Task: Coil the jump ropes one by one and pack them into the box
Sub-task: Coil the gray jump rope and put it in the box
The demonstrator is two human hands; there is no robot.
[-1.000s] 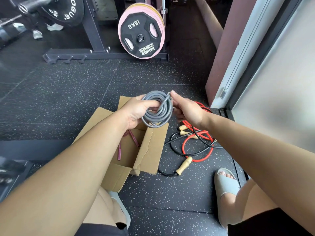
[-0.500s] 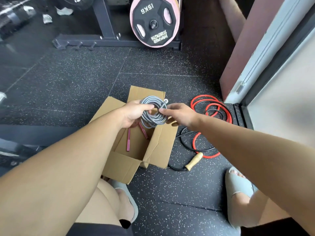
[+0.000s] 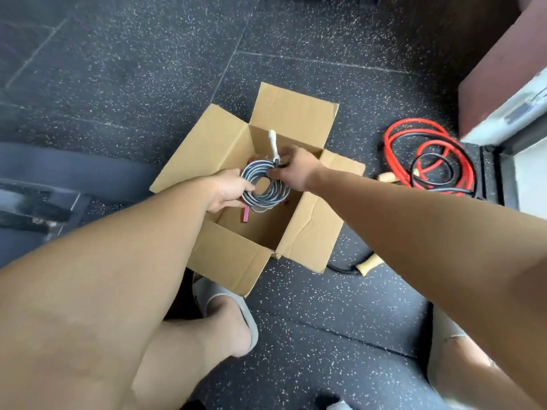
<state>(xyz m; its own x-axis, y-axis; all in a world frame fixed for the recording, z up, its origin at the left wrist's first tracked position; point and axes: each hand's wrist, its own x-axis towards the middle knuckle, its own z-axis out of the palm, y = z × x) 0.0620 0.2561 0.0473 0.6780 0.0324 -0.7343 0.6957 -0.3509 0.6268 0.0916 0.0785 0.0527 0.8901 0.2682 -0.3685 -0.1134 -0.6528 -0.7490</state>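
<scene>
Now: grey coil [image 3: 265, 184] over open box [image 3: 296, 113], above pink handle [image 3: 245, 216] inside. Your left hand [image 3: 228, 189] grips coil's left edge, right hand [image 3: 293, 168] pinches it by white handle [image 3: 273, 143]. Risk: release uneven, loops spring open, spill over box wall. Right of box: red/black ropes [image 3: 414, 122], unpacked.

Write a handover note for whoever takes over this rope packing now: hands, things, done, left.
Left hand grips the coiled grey jump rope over the open cardboard box.
Right hand pinches the same coil beside its white handle.
Done: grey rope coiled; a pink handle lies in the box.
Left: lower the coil in, then coil and pack the red rope and black rope tangled on the floor.
</scene>
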